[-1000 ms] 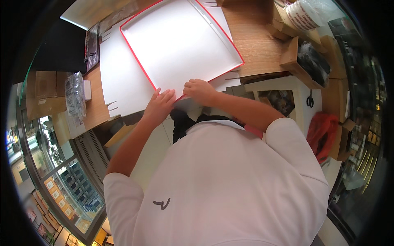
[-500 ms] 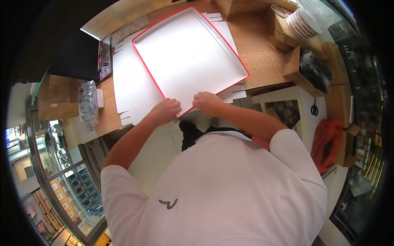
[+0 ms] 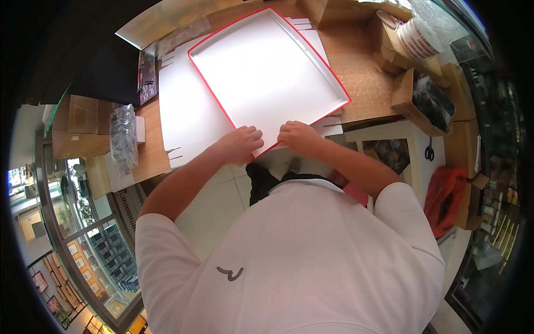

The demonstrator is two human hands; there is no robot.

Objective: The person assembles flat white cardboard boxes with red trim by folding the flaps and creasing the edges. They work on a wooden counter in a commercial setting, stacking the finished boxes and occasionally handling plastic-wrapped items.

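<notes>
A shallow cardboard box tray (image 3: 261,67), white inside with red edges, lies slanted on the table, its near corner jutting past the table's front edge. My left hand (image 3: 242,145) grips the left rim close to that corner, fingers curled inward over the wall. On the near right rim, a short way from the corner, my right hand (image 3: 299,138) is closed the same way. Both thumbs are hidden. Under the tray lies a flat white cardboard sheet (image 3: 186,114) with slotted flaps.
The wooden table (image 3: 364,72) holds an open carton with dark wrapped goods (image 3: 431,106) and a tape roll (image 3: 418,39) at the right. Black scissors (image 3: 429,150) hang below, near a red bag (image 3: 445,200). At left are a plastic-wrapped package (image 3: 123,136) and a brown carton (image 3: 83,125).
The whole view has shifted slightly. My left fingers reach a little further in over the tray's corner, and my right hand has slid slightly right along the rim.
</notes>
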